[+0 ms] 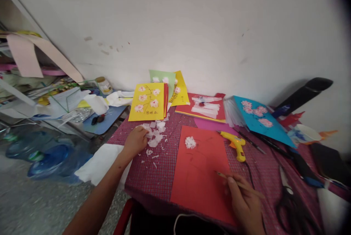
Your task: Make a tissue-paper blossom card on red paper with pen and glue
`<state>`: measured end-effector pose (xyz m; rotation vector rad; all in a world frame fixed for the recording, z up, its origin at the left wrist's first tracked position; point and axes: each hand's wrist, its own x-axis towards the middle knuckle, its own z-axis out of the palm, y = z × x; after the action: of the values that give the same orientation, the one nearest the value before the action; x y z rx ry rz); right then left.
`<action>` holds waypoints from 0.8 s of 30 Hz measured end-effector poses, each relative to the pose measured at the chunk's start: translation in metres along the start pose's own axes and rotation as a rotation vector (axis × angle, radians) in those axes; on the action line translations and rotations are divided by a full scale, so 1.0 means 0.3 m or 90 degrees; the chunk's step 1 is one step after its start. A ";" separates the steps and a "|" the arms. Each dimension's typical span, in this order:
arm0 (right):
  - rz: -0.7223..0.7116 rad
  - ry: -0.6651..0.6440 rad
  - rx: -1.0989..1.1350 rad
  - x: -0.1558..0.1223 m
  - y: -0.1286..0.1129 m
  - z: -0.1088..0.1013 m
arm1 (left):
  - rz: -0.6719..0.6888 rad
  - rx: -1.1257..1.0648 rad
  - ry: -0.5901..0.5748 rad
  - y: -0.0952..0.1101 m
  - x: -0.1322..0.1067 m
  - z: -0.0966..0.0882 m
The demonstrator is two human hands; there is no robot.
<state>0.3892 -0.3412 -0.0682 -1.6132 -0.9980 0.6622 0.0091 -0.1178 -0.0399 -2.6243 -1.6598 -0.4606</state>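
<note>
A red sheet of paper (200,169) lies in front of me on the checked tablecloth (161,169), with one white tissue flower (190,142) stuck near its top. My left hand (135,141) reaches to a heap of white tissue scraps (155,134) at the cloth's left side, fingers curled onto the pieces. My right hand (244,200) rests at the sheet's lower right, closed around a thin wooden stick (236,182) whose tip points over the red paper.
A yellow glue gun (236,143) lies right of the sheet. Scissors (287,194), pens, a blue flower card (260,119) and a cup (304,133) are further right. Yellow flower cards (148,101) lean at the wall. Cluttered shelves and blue water bottles (46,156) stand left.
</note>
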 end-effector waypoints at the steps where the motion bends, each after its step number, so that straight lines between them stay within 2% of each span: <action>1: -0.007 -0.001 -0.005 0.000 0.000 -0.001 | 0.005 -0.018 0.021 0.002 -0.005 0.004; 4: -0.028 -0.001 -0.050 -0.001 0.000 -0.004 | 0.016 -0.082 0.114 0.043 0.006 0.011; 7: -0.032 0.000 -0.056 -0.001 -0.003 -0.002 | 0.041 -0.160 0.189 0.151 0.071 0.003; 11: -0.052 -0.003 -0.005 -0.004 -0.001 0.010 | 0.133 -0.234 0.183 0.326 0.182 0.004; 14: -0.072 -0.024 -0.030 -0.006 0.007 0.014 | 0.160 -0.265 0.175 0.396 0.215 0.045; 16: -0.093 -0.038 -0.057 -0.005 0.012 0.015 | 0.159 -0.283 0.173 0.400 0.212 0.083; 19: -0.118 -0.050 -0.086 -0.003 0.016 0.014 | 0.173 -0.286 0.157 0.368 0.198 0.125; 24: -0.135 -0.054 -0.115 -0.003 0.012 0.017 | 0.139 -0.285 0.228 0.315 0.198 0.112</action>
<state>0.3856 -0.3398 -0.0730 -1.6157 -1.3007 0.5108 0.1246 -0.1017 -0.0428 -2.7318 -1.2589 -1.3324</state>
